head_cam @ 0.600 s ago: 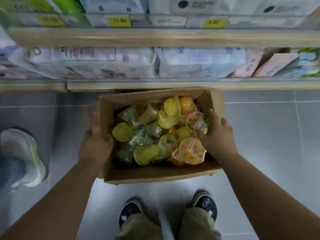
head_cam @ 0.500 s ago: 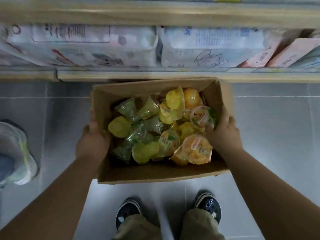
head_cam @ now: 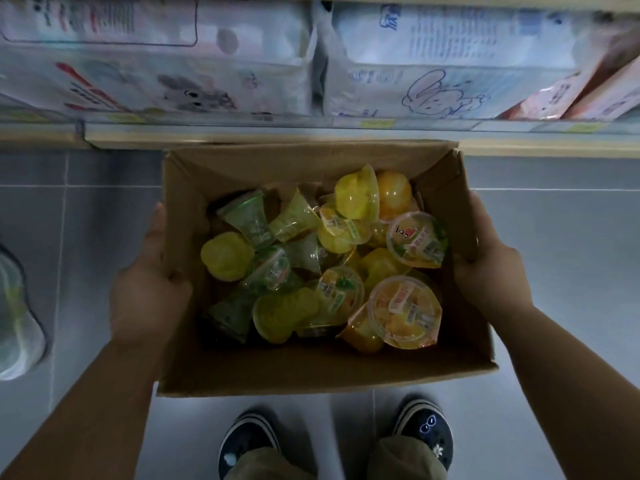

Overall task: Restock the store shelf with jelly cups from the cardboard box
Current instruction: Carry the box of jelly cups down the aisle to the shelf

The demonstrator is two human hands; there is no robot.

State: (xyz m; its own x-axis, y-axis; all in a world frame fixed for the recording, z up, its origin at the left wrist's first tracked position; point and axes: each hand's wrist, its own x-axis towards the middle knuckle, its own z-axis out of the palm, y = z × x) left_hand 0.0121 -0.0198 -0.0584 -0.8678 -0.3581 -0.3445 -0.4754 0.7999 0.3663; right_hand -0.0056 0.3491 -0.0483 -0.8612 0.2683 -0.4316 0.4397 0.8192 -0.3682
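The right hand has left the jelly cups and now clasps the right wall of the cardboard box. The left hand grips the left wall, thumb inside. The full box is just near of the low shelf; I judge restocking hasn't started.

Left hand and right hand grip opposite walls of an open cardboard box of jelly cups, seemingly held above the floor; shelf on the far side.

Right hand moved from jelly cups to box wall.
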